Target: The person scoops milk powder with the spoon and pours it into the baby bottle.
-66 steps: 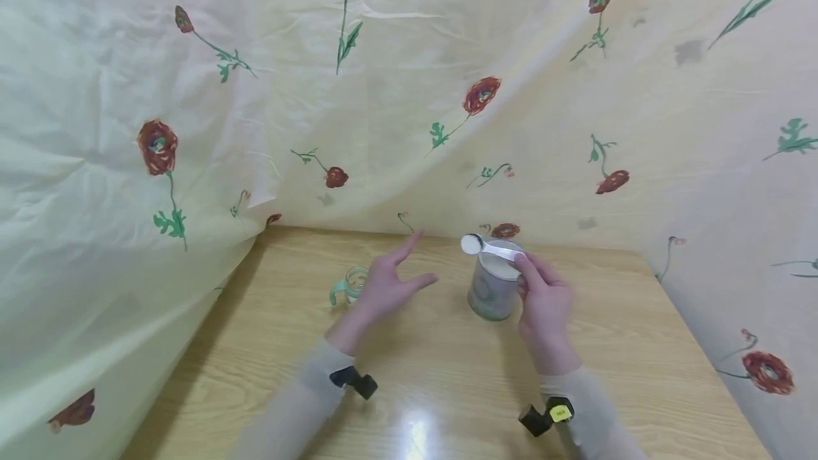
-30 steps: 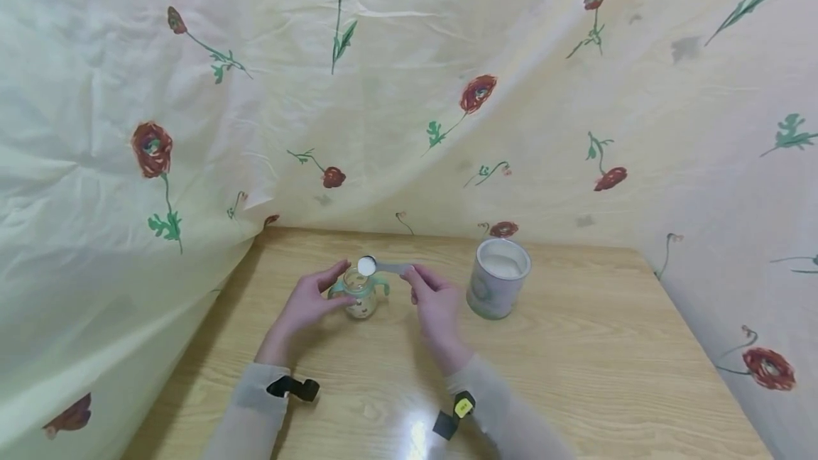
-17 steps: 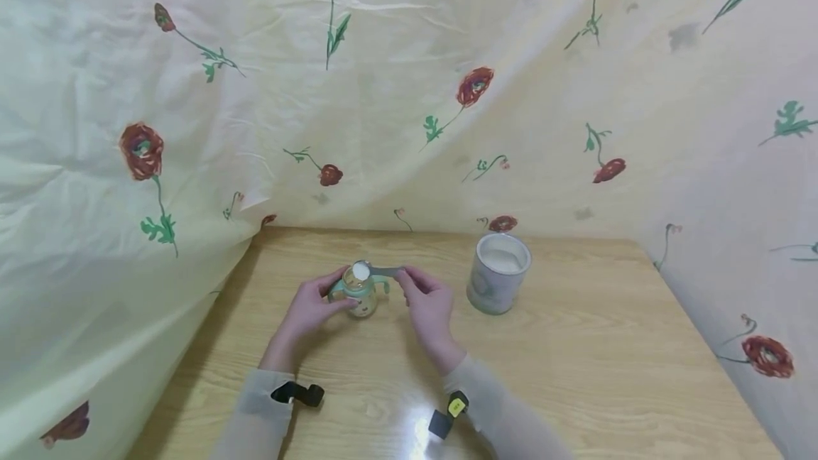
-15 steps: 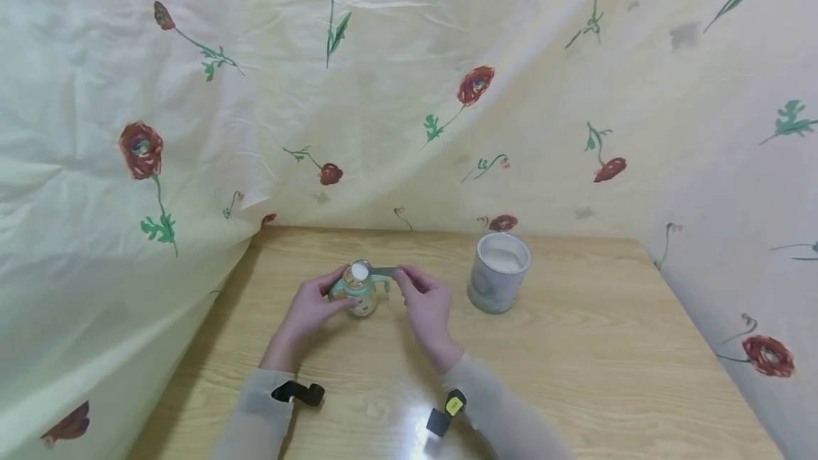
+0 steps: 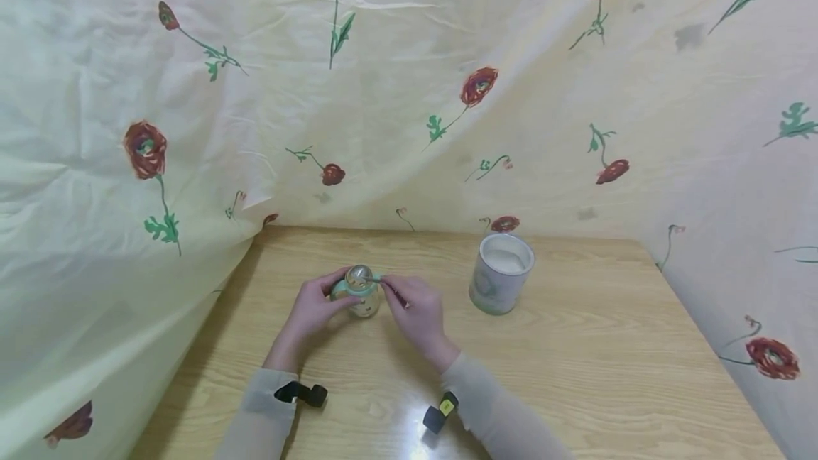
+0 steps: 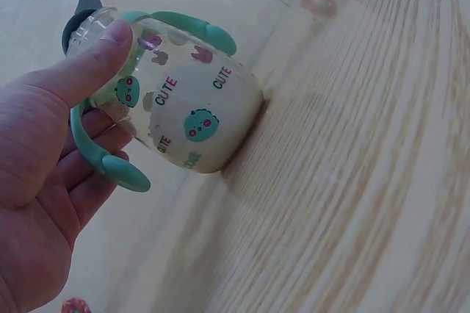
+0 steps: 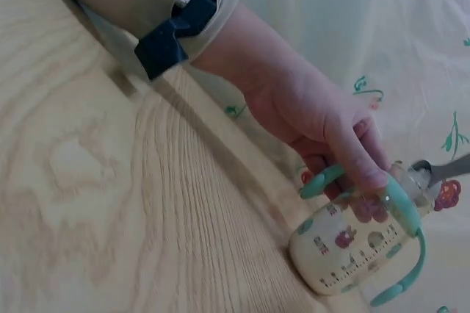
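Observation:
A clear baby bottle [image 5: 366,306] with mint-green handles and "CUTE" prints stands on the table without a lid. Pale contents show in its lower part in the left wrist view. My left hand [image 5: 312,304] grips it near the neck, thumb in front and fingers behind. My right hand [image 5: 418,314] pinches the grey handle of a scoop [image 5: 360,273]. The scoop's round bowl is turned over at the bottle's mouth, its silvery back showing. In the right wrist view the scoop's handle [image 7: 452,169] runs off the right edge, and my right hand is out of that picture.
An uncovered can [image 5: 495,289] of white powder stands to the right of my right hand. The wooden table [image 5: 601,346] meets a flower-printed cloth [image 5: 396,91] at the back and sides.
My right hand carried the scoop, heaped with white powder, left from the can to the bottle and turned it over there. My left hand moved left and took hold of the bottle.

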Demonstrator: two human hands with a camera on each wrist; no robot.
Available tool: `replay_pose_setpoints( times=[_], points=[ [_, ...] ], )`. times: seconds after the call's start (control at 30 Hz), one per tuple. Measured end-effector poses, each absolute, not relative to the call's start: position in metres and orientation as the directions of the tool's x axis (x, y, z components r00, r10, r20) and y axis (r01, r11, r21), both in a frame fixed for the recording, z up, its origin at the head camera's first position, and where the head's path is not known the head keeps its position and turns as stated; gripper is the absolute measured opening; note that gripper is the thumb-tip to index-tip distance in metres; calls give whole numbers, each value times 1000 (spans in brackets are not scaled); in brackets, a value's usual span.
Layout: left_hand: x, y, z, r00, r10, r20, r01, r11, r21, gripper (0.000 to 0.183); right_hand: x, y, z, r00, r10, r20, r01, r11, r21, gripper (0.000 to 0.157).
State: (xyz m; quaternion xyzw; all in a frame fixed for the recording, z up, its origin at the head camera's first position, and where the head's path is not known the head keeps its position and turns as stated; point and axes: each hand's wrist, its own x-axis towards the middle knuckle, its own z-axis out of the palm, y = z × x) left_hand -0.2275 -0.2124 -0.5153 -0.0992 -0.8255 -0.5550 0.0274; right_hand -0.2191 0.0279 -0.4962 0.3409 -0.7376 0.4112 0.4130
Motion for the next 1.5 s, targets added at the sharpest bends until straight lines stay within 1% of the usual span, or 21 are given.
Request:
replay_pose_setpoints(
  times=[0.13, 0.27, 0.6, 0.7, 0.83, 0.93, 1.0, 1.33, 1.43, 1.5],
  points=[
    [-227, -212, -516, -983, 130, 129, 168, 362, 917, 76, -222, 33, -498, -352, -268, 897, -857, 477, -194, 19],
    [-228, -212, -518, -983, 129, 134, 172, 360, 917, 75, -222, 36, -495, -323, -327, 888, -862, 490, -133, 18],
    [-228, -212, -516, -976, 140, 166, 206, 362, 909, 72, -223, 37, -491, -282, -366, 887, -867, 492, -73, 21],
    [-228, -212, -516, -977, 140, 159, 201, 369, 907, 73, -223, 37, -492, -250, -389, 887, -865, 501, -25, 23],
    [-229, -212, -517, -980, 136, 148, 188, 370, 910, 73, -224, 38, -494, -183, -422, 888, -862, 504, 62, 18],
    [-229, -213, -518, -981, 132, 142, 182, 363, 914, 73, -224, 37, -495, -152, -441, 885, -865, 493, 97, 14],
    [-228, -213, -518, -981, 132, 141, 180, 359, 916, 73, -224, 37, -496, -147, -441, 886, -871, 482, 96, 14],
    [-229, -213, -518, -983, 125, 137, 174, 356, 918, 73, -222, 36, -497, -174, -426, 888, -864, 499, 70, 14],
    [-229, -213, -518, -982, 126, 144, 180, 352, 919, 72, -222, 36, -498, -191, -427, 884, -859, 508, 60, 16],
    [-230, -213, -519, -980, 129, 149, 186, 349, 919, 72, -222, 36, -499, -214, -421, 882, -855, 516, 39, 18]
  ],
)
